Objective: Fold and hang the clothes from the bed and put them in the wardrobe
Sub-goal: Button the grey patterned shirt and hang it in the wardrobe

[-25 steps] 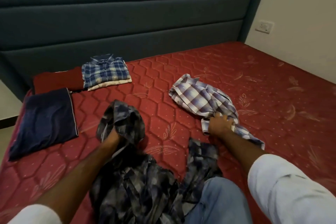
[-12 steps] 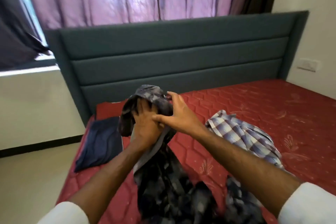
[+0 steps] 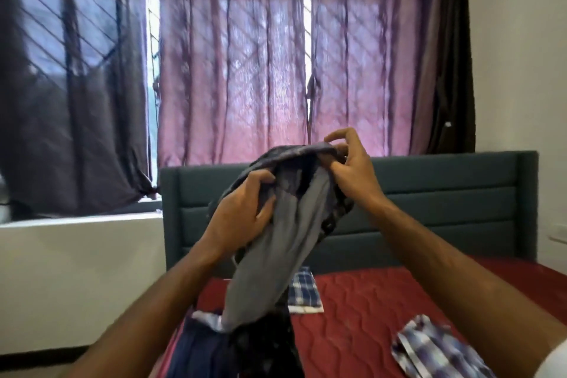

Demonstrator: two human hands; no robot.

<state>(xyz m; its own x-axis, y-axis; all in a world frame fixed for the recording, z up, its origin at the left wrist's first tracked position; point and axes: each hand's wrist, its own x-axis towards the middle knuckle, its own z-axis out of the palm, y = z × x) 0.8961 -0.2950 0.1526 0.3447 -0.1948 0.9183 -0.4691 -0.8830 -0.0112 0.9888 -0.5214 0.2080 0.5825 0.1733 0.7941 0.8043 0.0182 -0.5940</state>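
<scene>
**A:** Where is the garment?

**B:** You hold the dark patterned shirt [image 3: 285, 218] raised in front of you, above the bed [image 3: 383, 301]. Its long axis hangs down from your 2 hands.

**A:** And your fingers?

**B:** Your left hand [image 3: 242, 215] clutches the bunched cloth; your right hand [image 3: 352, 169] pinches its top edge, slightly higher.

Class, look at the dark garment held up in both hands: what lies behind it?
Behind the dark garment show the teal headboard, purple curtains and part of a folded blue checked shirt; the rest of that shirt is covered.
</scene>
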